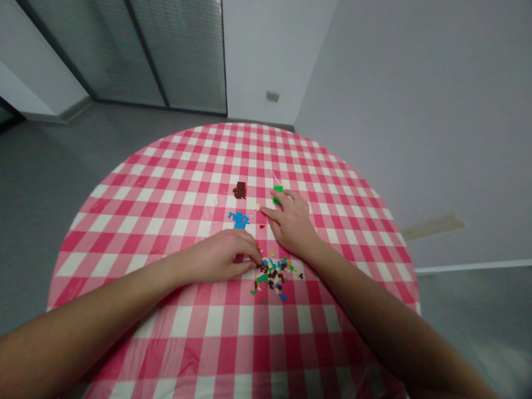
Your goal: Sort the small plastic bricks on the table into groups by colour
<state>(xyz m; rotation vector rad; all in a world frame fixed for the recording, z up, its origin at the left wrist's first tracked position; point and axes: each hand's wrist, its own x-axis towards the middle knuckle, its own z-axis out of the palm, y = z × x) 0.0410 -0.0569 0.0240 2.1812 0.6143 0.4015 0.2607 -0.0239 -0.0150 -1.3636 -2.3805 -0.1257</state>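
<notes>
- how do the hands stand?
- they are apart from each other. the left hand [228, 256] has fingertips close together at the edge of the mixed pile of small toy bricks [272, 275]; i cannot tell if they hold one. the right hand [294, 221] has spread fingers, at the green bricks [278, 189] and beside the cream bricks [257, 207].
- how will such bricks handle?
- very light, stiff, perhaps slippery, i suppose. better to pinch one by its sides.
- and farther?
- blue bricks [239, 220], then dark brown bricks [240, 190], on the checked counter [233, 341].
</notes>
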